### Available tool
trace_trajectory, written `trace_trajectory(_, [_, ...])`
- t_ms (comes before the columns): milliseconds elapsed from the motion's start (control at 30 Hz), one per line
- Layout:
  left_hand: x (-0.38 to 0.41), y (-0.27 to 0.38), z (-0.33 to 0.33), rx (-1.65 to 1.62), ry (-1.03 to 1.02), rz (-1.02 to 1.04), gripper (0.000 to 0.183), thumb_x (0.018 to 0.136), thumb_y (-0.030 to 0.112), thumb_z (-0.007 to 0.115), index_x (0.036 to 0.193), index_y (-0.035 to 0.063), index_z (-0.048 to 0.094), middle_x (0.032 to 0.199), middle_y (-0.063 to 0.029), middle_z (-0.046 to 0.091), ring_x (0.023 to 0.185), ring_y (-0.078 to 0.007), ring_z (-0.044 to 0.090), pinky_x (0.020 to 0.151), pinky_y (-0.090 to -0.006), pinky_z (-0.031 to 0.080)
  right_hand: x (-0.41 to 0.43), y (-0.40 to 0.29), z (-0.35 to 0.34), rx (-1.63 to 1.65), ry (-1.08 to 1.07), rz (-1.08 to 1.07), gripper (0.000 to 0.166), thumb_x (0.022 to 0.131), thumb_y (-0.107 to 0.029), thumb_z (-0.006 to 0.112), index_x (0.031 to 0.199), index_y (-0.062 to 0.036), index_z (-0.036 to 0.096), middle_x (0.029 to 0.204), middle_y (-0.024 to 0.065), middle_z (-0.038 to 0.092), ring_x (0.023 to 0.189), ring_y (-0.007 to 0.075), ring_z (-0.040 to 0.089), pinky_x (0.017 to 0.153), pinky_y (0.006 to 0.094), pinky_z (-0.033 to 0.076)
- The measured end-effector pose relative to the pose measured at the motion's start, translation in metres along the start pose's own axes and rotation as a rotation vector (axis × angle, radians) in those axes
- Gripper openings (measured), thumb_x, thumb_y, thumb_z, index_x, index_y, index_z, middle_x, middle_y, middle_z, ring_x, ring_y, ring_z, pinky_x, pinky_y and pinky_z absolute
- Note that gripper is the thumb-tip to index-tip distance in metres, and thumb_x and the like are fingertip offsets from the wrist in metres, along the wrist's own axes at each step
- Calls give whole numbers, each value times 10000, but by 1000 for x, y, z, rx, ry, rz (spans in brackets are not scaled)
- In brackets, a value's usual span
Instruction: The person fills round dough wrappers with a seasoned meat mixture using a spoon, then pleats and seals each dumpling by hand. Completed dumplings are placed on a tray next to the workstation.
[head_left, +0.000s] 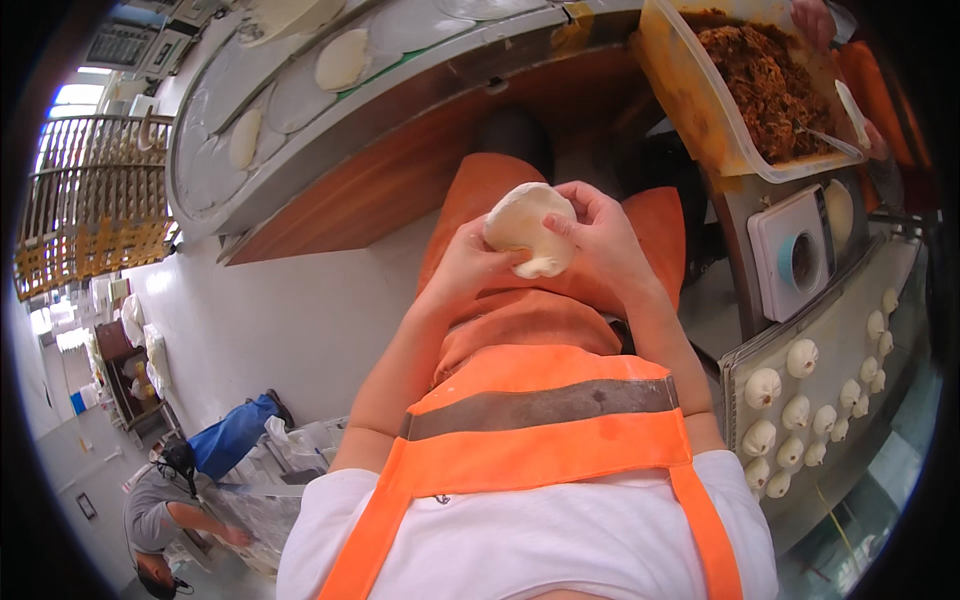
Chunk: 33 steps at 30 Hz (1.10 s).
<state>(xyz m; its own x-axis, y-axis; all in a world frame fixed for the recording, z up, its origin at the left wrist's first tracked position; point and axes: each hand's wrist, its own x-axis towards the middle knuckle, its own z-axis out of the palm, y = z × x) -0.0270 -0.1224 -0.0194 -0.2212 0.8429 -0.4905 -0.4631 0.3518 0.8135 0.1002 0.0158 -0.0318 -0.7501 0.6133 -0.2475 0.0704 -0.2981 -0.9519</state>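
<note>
Over my orange apron I hold a pale dough wrapper (529, 221), partly cupped, its rim uneven. My left hand (480, 259) grips its left edge, the thumb near a small orange smear at the lower fold. From the right, my right hand (596, 229) pinches the other side with the thumb laid on the dough. Whatever lies inside the wrapper is hidden. Off to the right stands a plastic tub of reddish-brown filling (772, 90). Below it lies a tray (806, 487) with several pleated buns (762, 388) in rows.
A white scale (791, 251) with a blue-rimmed cup sits between tub and tray. Flat dough rounds (343, 60) lie on the metal worktop (206, 191). Beside the tub, a co-worker's hand (876, 141) holds dough and a utensil. Another person (161, 510) works behind, at lower left.
</note>
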Motion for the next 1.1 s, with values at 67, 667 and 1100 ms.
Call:
trace_trajectory(67, [1, -1, -2, 0, 18, -56, 384, 790, -1, 648, 1162, 5, 557, 1052, -54, 624, 1002, -138, 590, 841, -278, 512, -2, 8, -8, -15, -8, 52, 116, 819, -72, 689, 907, -9, 648, 826, 19, 643, 780, 90, 592, 696, 231, 489])
trace_trajectory(667, [87, -5, 19, -228, -116, -287, 359, 890, 156, 638, 1210, 42, 521, 1123, -71, 590, 998, -187, 596, 846, -337, 509, -4, -3, -48, -616, 247, -300, 407, 740, -136, 731, 1115, -40, 606, 1120, 108, 603, 1026, 274, 575, 872, 360, 470])
trace_trajectory(1100, [125, 29, 81, -931, -421, -382, 540, 959, 430, 406, 1349, 57, 412, 1352, -223, 460, 1257, -370, 448, 1073, -471, 341, -11, -21, -46, -1389, 194, -276, 830, 796, -505, 606, 1434, -53, 328, 1534, 84, 208, 1423, 256, 158, 1056, 653, 192])
